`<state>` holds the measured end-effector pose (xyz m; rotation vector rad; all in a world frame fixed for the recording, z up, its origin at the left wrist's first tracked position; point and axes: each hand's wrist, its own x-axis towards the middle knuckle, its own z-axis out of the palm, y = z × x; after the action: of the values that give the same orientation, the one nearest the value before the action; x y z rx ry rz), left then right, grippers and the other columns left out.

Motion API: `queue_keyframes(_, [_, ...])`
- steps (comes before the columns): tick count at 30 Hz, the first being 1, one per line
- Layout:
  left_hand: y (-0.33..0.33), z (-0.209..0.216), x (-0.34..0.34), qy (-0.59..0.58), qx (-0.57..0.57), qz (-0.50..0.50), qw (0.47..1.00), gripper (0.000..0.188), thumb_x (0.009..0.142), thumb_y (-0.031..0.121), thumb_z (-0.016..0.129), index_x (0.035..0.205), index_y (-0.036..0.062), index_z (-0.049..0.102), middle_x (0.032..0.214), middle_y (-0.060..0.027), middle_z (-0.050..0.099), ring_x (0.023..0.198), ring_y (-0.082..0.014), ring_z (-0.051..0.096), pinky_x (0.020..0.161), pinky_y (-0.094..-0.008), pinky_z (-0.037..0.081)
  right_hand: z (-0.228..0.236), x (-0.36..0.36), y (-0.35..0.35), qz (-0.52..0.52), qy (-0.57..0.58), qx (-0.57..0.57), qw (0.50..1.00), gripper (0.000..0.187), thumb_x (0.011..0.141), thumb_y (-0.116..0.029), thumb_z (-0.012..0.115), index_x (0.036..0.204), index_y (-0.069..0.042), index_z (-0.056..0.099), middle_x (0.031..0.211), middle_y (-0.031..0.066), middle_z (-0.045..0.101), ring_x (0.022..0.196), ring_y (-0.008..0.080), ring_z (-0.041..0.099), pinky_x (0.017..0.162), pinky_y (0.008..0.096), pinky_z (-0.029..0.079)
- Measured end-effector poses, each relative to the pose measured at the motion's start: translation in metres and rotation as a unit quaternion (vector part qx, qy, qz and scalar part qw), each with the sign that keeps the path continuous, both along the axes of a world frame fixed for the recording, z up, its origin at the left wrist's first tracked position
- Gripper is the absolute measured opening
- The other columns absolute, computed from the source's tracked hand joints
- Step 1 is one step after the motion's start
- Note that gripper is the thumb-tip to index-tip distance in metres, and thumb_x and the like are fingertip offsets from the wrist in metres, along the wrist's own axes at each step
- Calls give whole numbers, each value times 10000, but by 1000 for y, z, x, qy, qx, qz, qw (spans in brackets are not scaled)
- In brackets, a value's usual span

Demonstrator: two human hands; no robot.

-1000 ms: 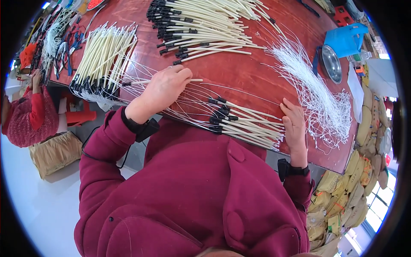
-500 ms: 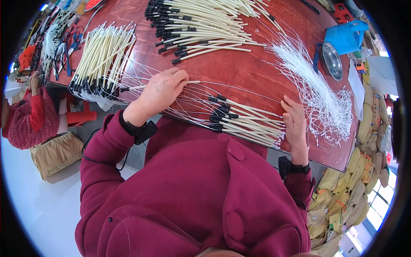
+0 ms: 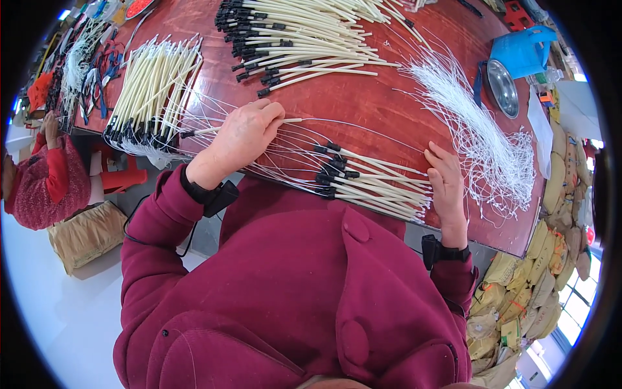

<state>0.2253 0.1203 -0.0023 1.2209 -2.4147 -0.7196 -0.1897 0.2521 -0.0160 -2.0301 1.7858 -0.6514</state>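
Observation:
My left hand is closed around a thin cream tube with a black end piece showing on its other side. From the tube's right end a white string arcs across to the fingertips of my right hand. That hand has its fingers apart, beside the white-tipped ends of a small row of cream tubes; whether it pinches the string is hard to see. Black end pieces cap the row's left side, and white strings run from them leftward under my left hand.
A large pile of black-ended tubes lies at the far middle of the red table. Another bundle is at the left, loose white strings at the right. Beyond are a metal bowl and blue watering can. Another person sits left.
My hands keep almost the same pose on the tube and beside the row. The other person's hands at the left have shifted slightly.

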Motion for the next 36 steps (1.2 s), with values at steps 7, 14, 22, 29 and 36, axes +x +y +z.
queue_keyframes(7, [-2, -3, -2, -1, -13, -4, 1000, 73, 954, 74, 612, 991, 15, 633, 929, -170, 655, 878, -403, 642, 748, -452, 514, 2, 1, 0, -2, 2, 0, 1000, 375, 1019, -269, 575, 1257, -7, 699, 1377, 153, 640, 1255, 317, 579, 1102, 396, 407])
queue_keyframes(14, [-14, -12, -27, 18, -52, -46, 997, 67, 925, 49, 607, 989, 30, 615, 960, -152, 610, 883, -387, 632, 752, -460, 515, 6, -1, -1, 9, 16, 4, 1000, 391, 1008, -277, 586, 1255, 7, 691, 1371, 157, 642, 1248, 326, 580, 1106, 403, 399])
queue_keyframes(22, [-16, -28, -165, -38, -137, -252, 957, 76, 851, 79, 620, 920, 50, 609, 942, -120, 615, 940, -328, 651, 779, -436, 548, 10, 32, -11, 77, 90, 4, 993, 724, 982, -520, 585, 1397, 71, 537, 1508, 180, 506, 1278, 363, 509, 1108, 445, 374])
queue_keyframes(29, [3, 1, -180, -46, -141, -278, 949, 125, 844, 130, 664, 939, 54, 637, 964, -119, 653, 993, -315, 670, 799, -440, 552, 10, 31, -16, 69, 48, -59, 995, 793, 958, -559, 589, 1436, 66, 496, 1516, 215, 471, 1328, 381, 476, 1128, 472, 356])
queue_keyframes(36, [-31, 10, -47, 47, -122, -58, 990, 154, 904, 134, 686, 1033, 51, 681, 981, -128, 672, 904, -347, 670, 784, -442, 541, 14, 33, -31, 44, 58, -48, 996, 635, 898, -339, 731, 1405, 2, 560, 1418, 184, 568, 1267, 361, 526, 1094, 454, 390])
